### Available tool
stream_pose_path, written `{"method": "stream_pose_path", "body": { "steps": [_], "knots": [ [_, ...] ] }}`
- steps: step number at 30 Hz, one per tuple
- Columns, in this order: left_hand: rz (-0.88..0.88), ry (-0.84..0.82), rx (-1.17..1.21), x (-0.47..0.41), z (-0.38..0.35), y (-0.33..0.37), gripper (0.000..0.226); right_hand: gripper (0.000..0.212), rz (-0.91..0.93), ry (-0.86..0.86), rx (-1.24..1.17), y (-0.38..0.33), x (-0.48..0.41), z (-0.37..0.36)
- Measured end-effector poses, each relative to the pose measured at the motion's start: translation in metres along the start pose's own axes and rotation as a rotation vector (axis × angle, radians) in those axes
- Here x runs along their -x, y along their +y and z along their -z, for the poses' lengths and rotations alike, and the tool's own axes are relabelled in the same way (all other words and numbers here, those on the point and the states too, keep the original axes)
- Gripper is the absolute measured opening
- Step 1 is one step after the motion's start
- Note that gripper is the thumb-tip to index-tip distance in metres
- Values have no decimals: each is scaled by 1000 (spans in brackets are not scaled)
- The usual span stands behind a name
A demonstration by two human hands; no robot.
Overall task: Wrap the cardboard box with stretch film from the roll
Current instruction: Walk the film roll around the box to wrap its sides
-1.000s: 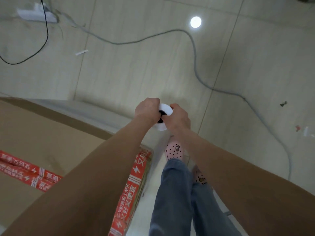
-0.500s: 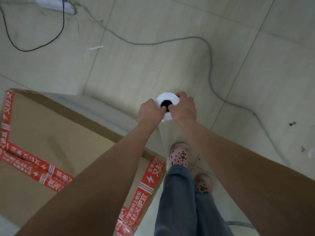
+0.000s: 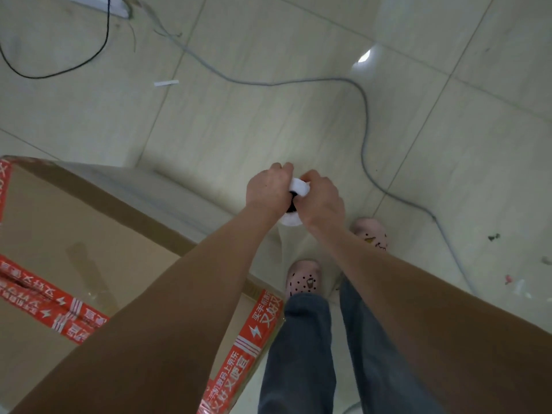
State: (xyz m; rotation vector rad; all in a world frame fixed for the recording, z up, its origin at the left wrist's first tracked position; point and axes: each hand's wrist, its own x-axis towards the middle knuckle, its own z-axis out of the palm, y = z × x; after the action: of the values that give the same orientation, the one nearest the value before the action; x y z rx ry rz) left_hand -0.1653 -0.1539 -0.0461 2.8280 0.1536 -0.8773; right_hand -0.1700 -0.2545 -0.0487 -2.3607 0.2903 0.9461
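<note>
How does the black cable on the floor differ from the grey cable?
The black cable is dark and shows only a short curve in the far left corner. The grey cable is pale and runs in long bends across the floor, passing right of the shoes. Both lie loose on it.

Below you lies a pale, glossy tiled floor (image 3: 298,121) with thin grout lines. A grey cable (image 3: 364,121) snakes across it. At upper left a black cable (image 3: 108,25) loops beside a white power strip (image 3: 115,8). A light's glare (image 3: 364,56) shines on one tile, and small scraps (image 3: 519,286) lie at your right.
</note>
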Motion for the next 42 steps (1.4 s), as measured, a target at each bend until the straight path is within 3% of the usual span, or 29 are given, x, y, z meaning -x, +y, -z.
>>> {"method": "stream_pose_path", "body": {
  "steps": [7, 11, 14, 19, 25, 29, 35, 42],
  "knots": [
    [371, 17, 301, -13, 10, -28, 28, 33, 155, -14, 144, -36, -18, 7],
    [680, 77, 669, -17, 6, -49, 37, 49, -39, -137, -86, -51, -27, -1],
    [801, 96, 836, -17, 9, -57, 45, 42, -30, -180, -192, -67, -36, -5],
    [640, 71, 536, -27, 30, -59, 36, 27, 31, -161, -134, -81, -48, 6],
    [444, 86, 211, -36, 41, -42, 31, 31, 158, -195, -23, -81, -56, 15],
    [444, 84, 192, -36, 43, -36, 33, 22, 201, -235, 54, -83, -61, 21],
    [472, 106, 199, -43, 42, -37, 32, 27, 305, -174, 306, -93, -69, 27],
    [587, 106, 382, -48, 48, -60, 26, 33, 471, -152, 521, -122, -73, 25]
  ]
}}
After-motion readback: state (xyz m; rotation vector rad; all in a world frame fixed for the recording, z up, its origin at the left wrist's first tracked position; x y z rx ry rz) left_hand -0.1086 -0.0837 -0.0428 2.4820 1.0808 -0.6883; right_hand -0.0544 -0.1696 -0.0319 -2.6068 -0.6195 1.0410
